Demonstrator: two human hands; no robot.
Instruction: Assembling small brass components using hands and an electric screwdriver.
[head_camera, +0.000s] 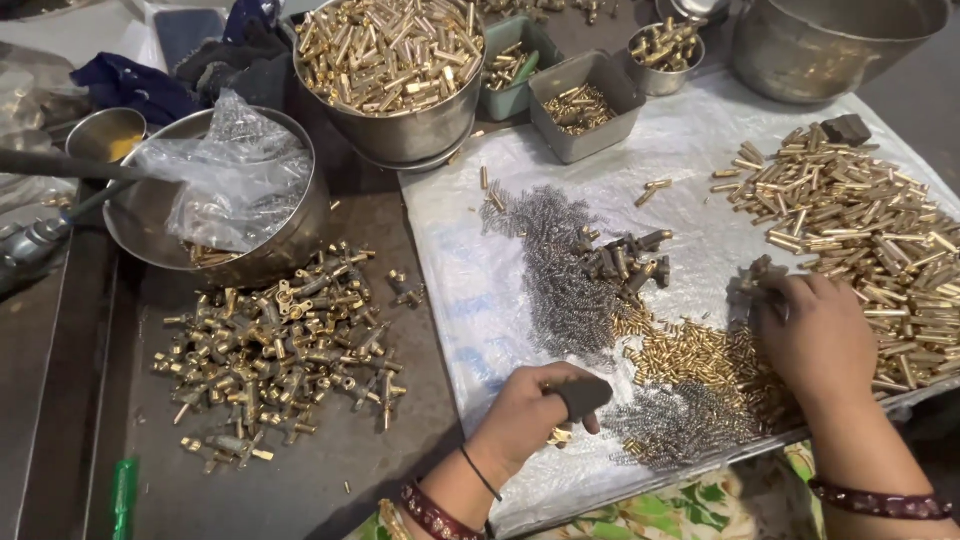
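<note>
Springs lie left of brass pins.

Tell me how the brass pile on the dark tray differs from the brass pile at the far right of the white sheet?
The left brass pile holds chunky, knobbly fitting-like pieces lying at all angles on the dark tray. The right brass pile holds slim, straight tubes, lying mostly flat on the white sheet. Both are shiny, brass-coloured and loose.

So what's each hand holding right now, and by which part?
Left hand pinches a small brass part under its dark-capped thumb; grip point hidden. Right hand touches small dark parts; hold unclear.
</note>
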